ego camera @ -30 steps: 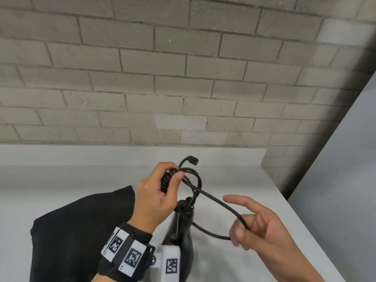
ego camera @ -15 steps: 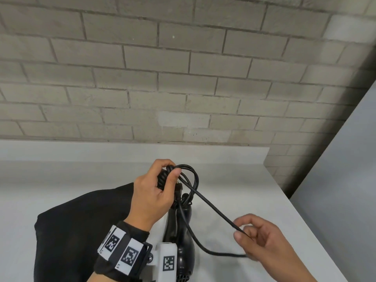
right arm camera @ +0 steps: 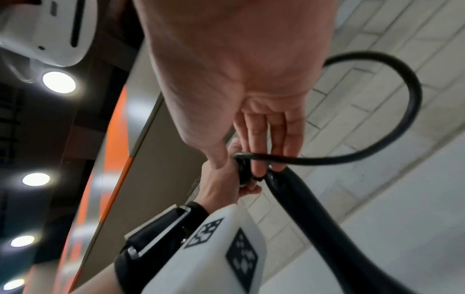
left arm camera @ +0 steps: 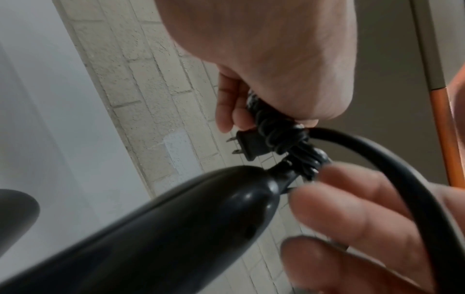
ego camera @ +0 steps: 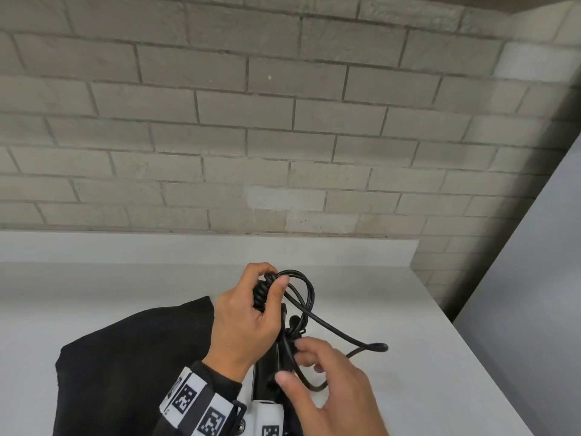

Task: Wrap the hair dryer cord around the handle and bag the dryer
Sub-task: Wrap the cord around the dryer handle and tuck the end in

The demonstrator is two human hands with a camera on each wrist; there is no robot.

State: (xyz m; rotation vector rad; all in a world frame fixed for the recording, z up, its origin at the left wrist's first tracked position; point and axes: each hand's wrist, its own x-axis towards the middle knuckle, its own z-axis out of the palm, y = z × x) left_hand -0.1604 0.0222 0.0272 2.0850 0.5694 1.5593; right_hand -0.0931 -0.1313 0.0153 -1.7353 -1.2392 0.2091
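Observation:
A black hair dryer (ego camera: 267,371) is held above the white counter, its body large in the left wrist view (left arm camera: 151,228). My left hand (ego camera: 270,284) grips the part of the black cord (ego camera: 262,294) that is wound in tight turns above the handle end. The plug (left arm camera: 249,145) sticks out beside those turns. My right hand (ego camera: 298,357) is at the handle just below and pinches the loose cord (right arm camera: 251,157) between thumb and fingers. A slack loop (ego camera: 382,347) of cord bulges out to the right. The black bag (ego camera: 132,357) lies on the counter at the left.
The white counter (ego camera: 393,325) ends at a raised ledge (ego camera: 188,247) below a brick wall (ego camera: 283,136). The counter's right edge drops off beside a grey panel (ego camera: 534,278). My left wrist carries a black band with white marker tags (ego camera: 201,413).
My right hand has come up and to the left with the cord, from out at the right to the dryer handle. The left hand has kept its grip on the wound turns.

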